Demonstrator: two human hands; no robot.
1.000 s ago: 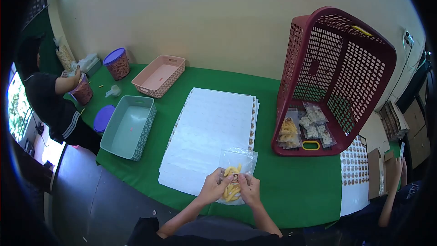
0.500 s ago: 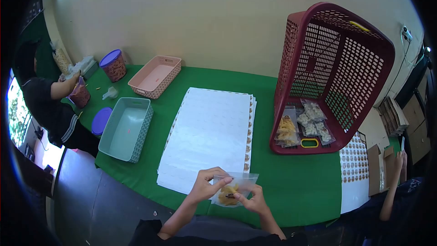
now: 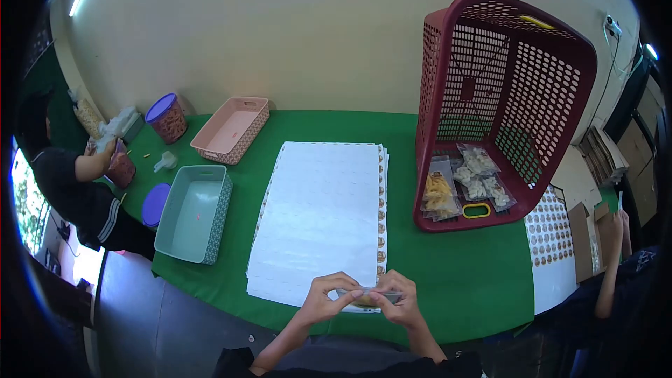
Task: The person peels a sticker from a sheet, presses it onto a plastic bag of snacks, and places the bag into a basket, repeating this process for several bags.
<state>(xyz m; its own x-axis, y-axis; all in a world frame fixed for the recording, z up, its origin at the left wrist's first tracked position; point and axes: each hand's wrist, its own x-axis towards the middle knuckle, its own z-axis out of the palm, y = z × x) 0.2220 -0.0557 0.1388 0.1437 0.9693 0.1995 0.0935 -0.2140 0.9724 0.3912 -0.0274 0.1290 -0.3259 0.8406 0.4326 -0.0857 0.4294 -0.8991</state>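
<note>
Tipped flat now, the snack pouch (image 3: 369, 297) shows only its top edge, pinched between both hands: left hand (image 3: 326, 299) on its left end, right hand (image 3: 399, 301) on its right, low over the counter (image 3: 462, 287), beside the sticker sheets (image 3: 318, 217).

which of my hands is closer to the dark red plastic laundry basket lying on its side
Right. Your right hand sits below and left of the dark red basket; your left hand is farther left, over the white sheets. Both pinch the clear snack bag.
</note>
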